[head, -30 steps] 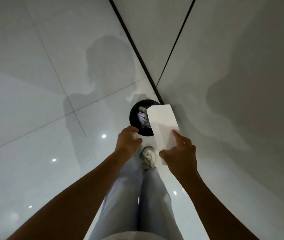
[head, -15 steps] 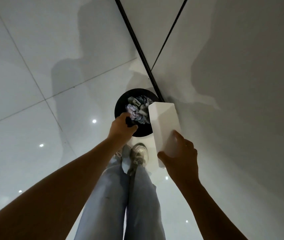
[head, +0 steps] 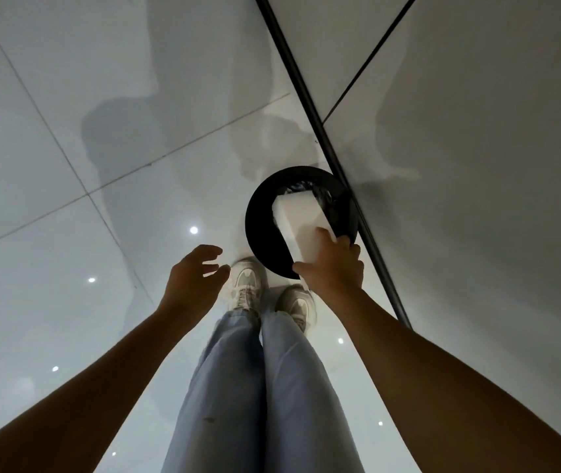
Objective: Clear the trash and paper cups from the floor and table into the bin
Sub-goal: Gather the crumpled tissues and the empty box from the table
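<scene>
A round black bin (head: 262,230) stands on the pale tiled floor against the wall's dark skirting line. My right hand (head: 332,268) grips the near end of a long white box (head: 301,223), whose far end pokes into the bin's mouth and hides most of what lies inside. My left hand (head: 193,278) hovers left of the bin with its fingers spread and loosely bent, holding nothing.
A grey wall (head: 477,165) rises on the right, right behind the bin. My two feet in pale shoes (head: 248,285) stand just short of the bin. Glossy floor tiles (head: 67,165) stretch away to the left.
My right hand has swung the white box left and over the bin's mouth. My left hand has let go of whatever it held over the bin and drawn back, open.
</scene>
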